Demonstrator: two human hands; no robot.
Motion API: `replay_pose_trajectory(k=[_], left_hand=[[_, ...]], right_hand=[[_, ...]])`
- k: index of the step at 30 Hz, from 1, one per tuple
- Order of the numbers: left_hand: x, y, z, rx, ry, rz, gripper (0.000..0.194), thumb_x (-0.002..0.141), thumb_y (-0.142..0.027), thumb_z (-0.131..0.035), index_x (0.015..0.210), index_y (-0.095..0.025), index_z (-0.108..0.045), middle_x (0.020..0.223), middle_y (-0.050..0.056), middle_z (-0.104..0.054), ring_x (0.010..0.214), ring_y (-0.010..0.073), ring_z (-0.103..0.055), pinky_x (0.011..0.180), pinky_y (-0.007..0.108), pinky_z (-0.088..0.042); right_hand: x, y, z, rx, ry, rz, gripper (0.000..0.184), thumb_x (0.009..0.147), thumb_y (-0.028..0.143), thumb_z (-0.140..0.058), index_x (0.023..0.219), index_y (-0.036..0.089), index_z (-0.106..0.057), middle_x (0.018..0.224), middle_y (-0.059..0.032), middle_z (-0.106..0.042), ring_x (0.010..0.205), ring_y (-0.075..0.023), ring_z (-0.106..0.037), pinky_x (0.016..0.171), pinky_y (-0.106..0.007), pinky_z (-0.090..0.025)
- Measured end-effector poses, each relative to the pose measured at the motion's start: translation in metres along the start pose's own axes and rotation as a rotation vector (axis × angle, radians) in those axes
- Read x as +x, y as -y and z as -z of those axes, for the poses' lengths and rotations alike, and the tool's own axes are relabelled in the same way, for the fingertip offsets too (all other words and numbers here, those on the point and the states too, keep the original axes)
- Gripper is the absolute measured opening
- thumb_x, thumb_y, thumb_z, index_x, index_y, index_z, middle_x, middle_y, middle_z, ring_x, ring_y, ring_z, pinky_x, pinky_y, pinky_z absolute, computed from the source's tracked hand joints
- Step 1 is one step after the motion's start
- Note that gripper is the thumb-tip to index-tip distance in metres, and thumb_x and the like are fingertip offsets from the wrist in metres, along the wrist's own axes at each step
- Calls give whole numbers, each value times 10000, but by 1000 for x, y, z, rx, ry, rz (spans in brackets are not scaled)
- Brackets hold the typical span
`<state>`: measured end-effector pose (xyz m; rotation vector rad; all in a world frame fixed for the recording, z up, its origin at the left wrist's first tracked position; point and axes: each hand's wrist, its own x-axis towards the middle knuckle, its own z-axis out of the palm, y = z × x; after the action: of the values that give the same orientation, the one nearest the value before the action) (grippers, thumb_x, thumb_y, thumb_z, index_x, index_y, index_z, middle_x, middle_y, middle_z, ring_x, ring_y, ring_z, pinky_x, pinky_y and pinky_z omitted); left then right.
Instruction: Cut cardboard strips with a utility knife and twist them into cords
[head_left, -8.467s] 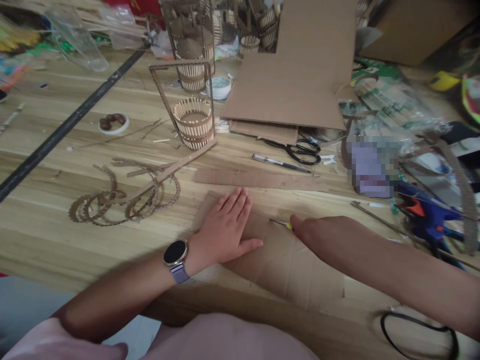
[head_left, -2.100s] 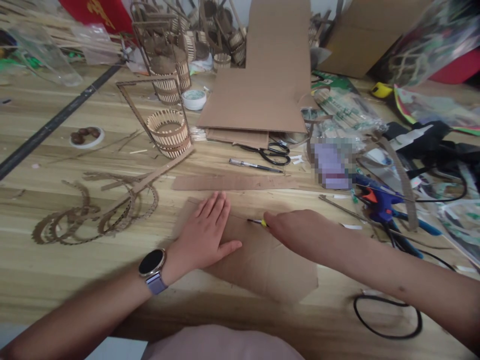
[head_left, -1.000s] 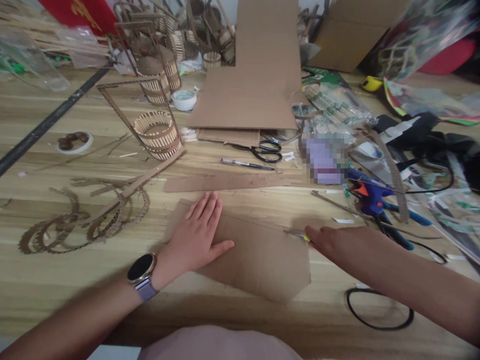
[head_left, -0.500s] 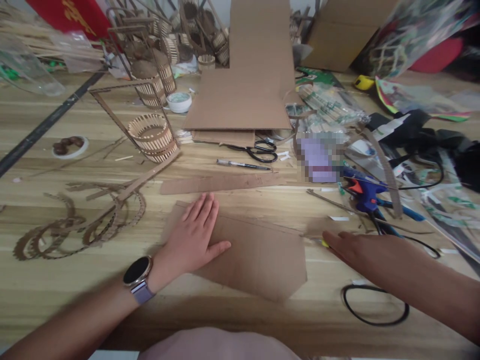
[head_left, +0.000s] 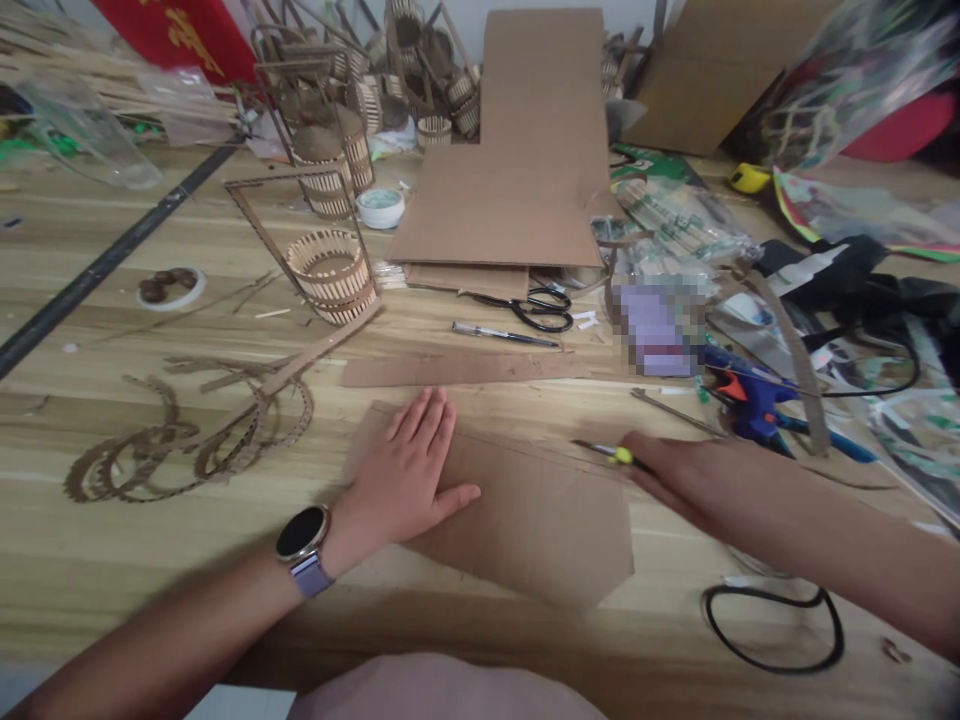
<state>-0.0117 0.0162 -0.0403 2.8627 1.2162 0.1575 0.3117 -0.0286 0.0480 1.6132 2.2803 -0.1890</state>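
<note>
My left hand [head_left: 415, 460] lies flat on a piece of brown cardboard [head_left: 536, 530], fingers together and thumb spread out. A thin line runs across the cardboard from beside my fingers to its right edge. My right hand [head_left: 667, 462] is closed round a utility knife [head_left: 621, 455] with a yellow part near its blade. The blade points left, close to the upper right edge of the cardboard; whether it touches, I cannot tell. A narrow cardboard strip [head_left: 457, 369] lies just beyond the piece, with a pen [head_left: 504, 334] and black scissors [head_left: 544, 309] behind it.
Curled cardboard strips [head_left: 187, 445] lie at left, near a small basket with a tall handle [head_left: 334, 275]. A large cardboard sheet [head_left: 502, 205] stands behind. At right are a blue glue gun [head_left: 757, 400], plastic bags and a black cable loop [head_left: 776, 665].
The knife in my right hand first moved right along the line to the cardboard's right edge, then came back slightly up and left. My left hand has stayed pressed on the cardboard.
</note>
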Motion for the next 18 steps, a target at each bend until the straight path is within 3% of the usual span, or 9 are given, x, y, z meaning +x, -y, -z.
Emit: replay_pose_trajectory(k=[4,7,11,18], left_hand=[[0,0,0,0,-11,0,993,936,-747,-206,1481,76,-307,1563,315,-274,1480,381,-266,1189,495,-249],[0,-1,0,-15,-16,20,1021,919,-765,-246,1471,92,-305,1562,331,-258,1482,390,-254,1183,500,-258],[1,-1,1,-45,-9,37,1034,902,-772,-318,1481,85,-281,1571,330,-232,1491,387,-230,1187,508,-254],[2,-2,2,-71,18,54,1040,882,-779,-369,1476,73,-309,1581,320,-215,1504,381,-184,1211,493,-206]], right_hand=[[51,66,25,28,116,108,223,1017,286,-414,981,182,-608,776,-58,-756,708,-218,-739,532,-270,-403],[76,93,28,11,99,148,219,1012,268,-436,1004,156,-624,853,-103,-766,787,-239,-751,563,-274,-440],[90,99,23,-15,65,167,214,1001,239,-450,1016,133,-635,867,-148,-760,819,-258,-753,602,-283,-482],[86,95,27,-48,99,172,200,999,227,-450,1000,146,-633,796,-108,-752,761,-253,-754,553,-275,-476]])
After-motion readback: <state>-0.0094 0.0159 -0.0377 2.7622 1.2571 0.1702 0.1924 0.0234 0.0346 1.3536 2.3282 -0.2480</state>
